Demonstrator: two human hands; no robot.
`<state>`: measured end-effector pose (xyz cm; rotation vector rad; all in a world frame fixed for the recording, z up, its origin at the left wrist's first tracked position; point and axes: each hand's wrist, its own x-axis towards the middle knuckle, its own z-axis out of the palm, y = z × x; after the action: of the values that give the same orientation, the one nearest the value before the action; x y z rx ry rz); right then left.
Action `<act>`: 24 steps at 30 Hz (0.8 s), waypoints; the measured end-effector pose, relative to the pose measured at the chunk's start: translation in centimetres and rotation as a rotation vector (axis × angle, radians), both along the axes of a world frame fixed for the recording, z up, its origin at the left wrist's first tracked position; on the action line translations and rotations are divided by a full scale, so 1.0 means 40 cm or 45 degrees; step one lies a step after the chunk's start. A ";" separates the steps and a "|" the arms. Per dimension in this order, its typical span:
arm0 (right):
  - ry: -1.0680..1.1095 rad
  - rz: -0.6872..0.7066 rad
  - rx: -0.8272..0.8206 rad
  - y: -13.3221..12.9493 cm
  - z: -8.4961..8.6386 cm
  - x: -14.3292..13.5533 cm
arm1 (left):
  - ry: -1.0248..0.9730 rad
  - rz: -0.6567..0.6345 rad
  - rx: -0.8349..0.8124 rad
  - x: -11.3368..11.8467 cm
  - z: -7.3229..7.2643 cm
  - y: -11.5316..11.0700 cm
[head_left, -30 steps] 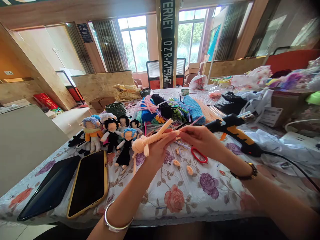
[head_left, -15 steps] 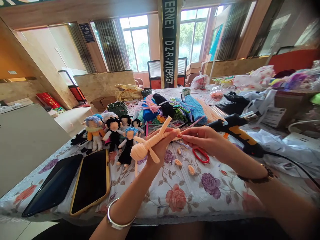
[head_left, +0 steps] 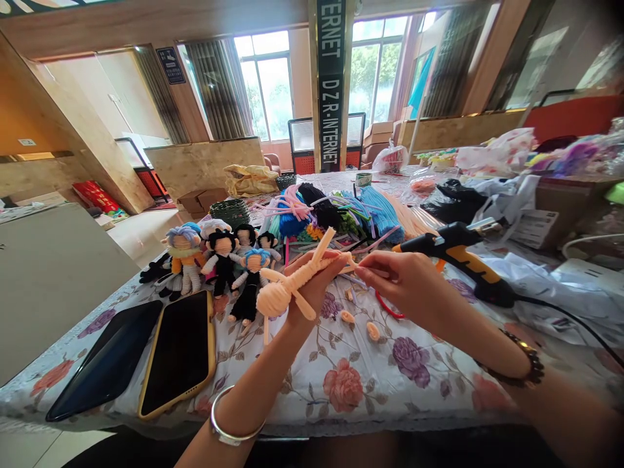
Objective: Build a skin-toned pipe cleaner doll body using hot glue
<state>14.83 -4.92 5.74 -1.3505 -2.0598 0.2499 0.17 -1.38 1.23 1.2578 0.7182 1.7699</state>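
A peach doll made of wound pipe cleaner, with a round head, arms and legs, lies across my left hand, whose fingers are wrapped round its body. One leg sticks up past the fingers. My right hand is closed in a pinch at the end of the doll's other leg, by my left fingertips. Beneath the hands, small coiled peach pieces rest on the tablecloth. Red-handled scissors are partly hidden by my right hand.
Finished small dolls stand at left, behind a yellow-cased phone and a dark tablet-like slab. Bundles of coloured pipe cleaners lie at the back. To the right are a glue gun with its cord and white plastic bags.
My right hand has shifted slightly right and turned, now covering more of the scissors. The doll stays in my left hand, almost unmoved.
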 end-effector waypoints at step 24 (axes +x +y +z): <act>-0.002 0.024 0.677 0.053 -0.051 0.005 | 0.007 -0.133 -0.092 -0.003 -0.001 -0.005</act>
<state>15.03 -2.81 3.68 -0.9996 -1.9512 -0.2772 0.03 -1.60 1.20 1.2302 0.7003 1.6425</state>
